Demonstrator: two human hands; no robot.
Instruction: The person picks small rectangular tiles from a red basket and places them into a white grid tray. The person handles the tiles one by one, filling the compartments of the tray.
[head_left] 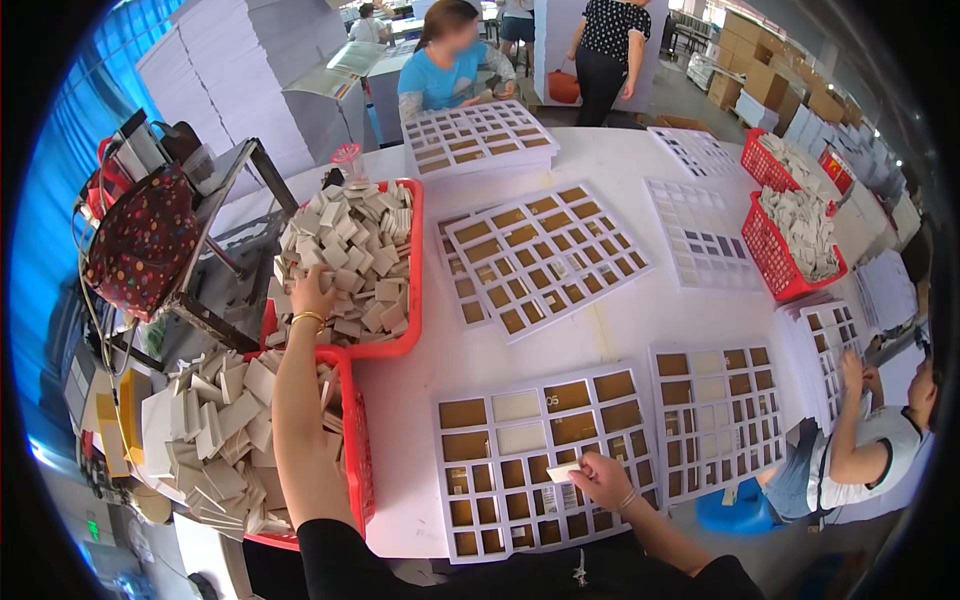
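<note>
While your left hand (312, 293) digs, fingers closed among loose tiles in the red basket (413, 262) left of the gridded tray (545, 460), your right hand (600, 480) pinches a pale tile (563, 471) over that tray, most cells still unfilled.

The left hand (312, 293) is reaching into the far basket (414, 260), behind the near basket (357, 450). The right hand (600, 478) is resting on the nearest grid board (540, 460), right of both baskets.
</note>
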